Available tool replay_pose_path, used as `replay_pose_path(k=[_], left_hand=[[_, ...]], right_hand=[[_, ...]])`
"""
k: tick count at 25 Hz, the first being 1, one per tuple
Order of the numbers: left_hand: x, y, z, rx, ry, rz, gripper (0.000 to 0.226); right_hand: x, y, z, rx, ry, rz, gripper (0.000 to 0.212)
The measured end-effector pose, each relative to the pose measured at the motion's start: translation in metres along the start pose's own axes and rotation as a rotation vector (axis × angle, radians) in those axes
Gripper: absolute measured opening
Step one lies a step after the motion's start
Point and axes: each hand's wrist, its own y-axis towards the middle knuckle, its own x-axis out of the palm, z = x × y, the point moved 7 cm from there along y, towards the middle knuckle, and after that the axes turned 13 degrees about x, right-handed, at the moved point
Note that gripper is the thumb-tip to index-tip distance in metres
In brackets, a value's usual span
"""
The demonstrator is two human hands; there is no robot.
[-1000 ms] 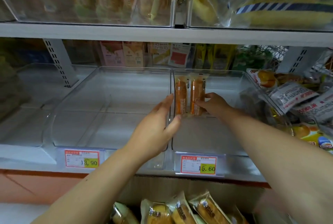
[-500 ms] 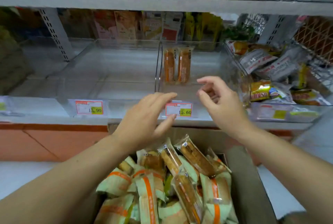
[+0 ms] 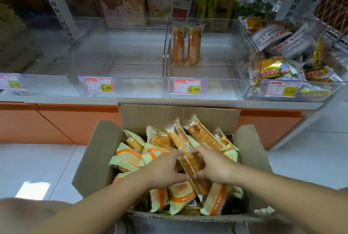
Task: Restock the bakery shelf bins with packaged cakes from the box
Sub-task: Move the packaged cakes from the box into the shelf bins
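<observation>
While a white metal shelf (image 3: 56,100) is carrying a row of clear plastic bins along its front edge, a person is bending over an open brown cardboard box (image 3: 98,156) standing on the pale tiled floor (image 3: 37,162) just in front of it. Toward the shelf's left end, a clear bin with a 13.90 price tag (image 3: 120,58) is sitting flush against its neighbour, a clear bin with a 15.60 price tag (image 3: 222,68). In that second bin, two long orange-brown packaged cakes (image 3: 178,45) are lying side by side, touching, along the left wall toward the back left corner. At the shelf's right end, a third clear bin (image 3: 308,98) is holding a loose heap of mixed snack packets (image 3: 282,45).

Down in the box, green-and-orange wrapped cakes (image 3: 128,158) are piling up along the left wall and the near edge, and clear-wrapped long cakes (image 3: 203,135) are leaning toward the far right corner. Over the middle of the heap, the left hand (image 3: 163,169) is curling its fingers and thumb round the left side of one long clear-wrapped golden cake (image 3: 190,164). The right hand (image 3: 216,169) is pinching the same packet from the right, fingers and thumb closed on it. The packet is lying tilted between both hands; whether it is off the heap I cannot tell.
</observation>
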Motion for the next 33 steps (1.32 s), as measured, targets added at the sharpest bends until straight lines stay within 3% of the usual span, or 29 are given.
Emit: replay_pose_path(k=[2, 5, 6, 8, 10, 13, 16, 24, 29, 33], left_hand=[[-0.002, 0.005, -0.007, -0.054, -0.228, 0.12, 0.048], [-0.018, 0.01, -0.012, -0.111, -0.673, 0.308, 0.027], [-0.024, 0.011, -0.014, -0.129, -0.74, 0.353, 0.023], [-0.029, 0.011, -0.022, -0.197, -0.833, 0.426, 0.022], [-0.027, 0.012, -0.029, -0.26, -0.997, 0.472, 0.03], [-0.025, 0.012, -0.027, -0.261, -1.21, 0.453, 0.039], [-0.031, 0.01, -0.023, -0.202, -1.144, 0.411, 0.029], [-0.077, 0.005, 0.012, 0.038, -0.86, 0.443, 0.04], [-0.143, -0.006, 0.066, 0.196, -0.559, 0.603, 0.042], [-0.212, -0.001, 0.088, 0.266, -0.409, 0.77, 0.042]], right_hand=[[-0.004, 0.006, 0.0, -0.001, 0.142, 0.048, 0.061], [-0.012, 0.019, 0.002, -0.03, 0.476, -0.062, 0.057], [-0.022, 0.024, 0.004, -0.029, 0.513, -0.019, 0.05], [-0.054, 0.03, 0.014, 0.015, 0.342, 0.25, 0.04], [-0.069, 0.037, 0.026, 0.077, 0.116, 0.424, 0.052], [-0.047, 0.051, 0.029, 0.111, 0.062, 0.296, 0.063], [-0.038, 0.058, 0.026, 0.091, 0.036, 0.312, 0.058], [-0.077, 0.009, 0.004, -0.096, 0.691, 0.188, 0.039], [-0.12, -0.032, -0.023, -0.241, 0.865, 0.275, 0.048], [-0.191, -0.046, -0.034, -0.277, 0.903, 0.479, 0.046]])
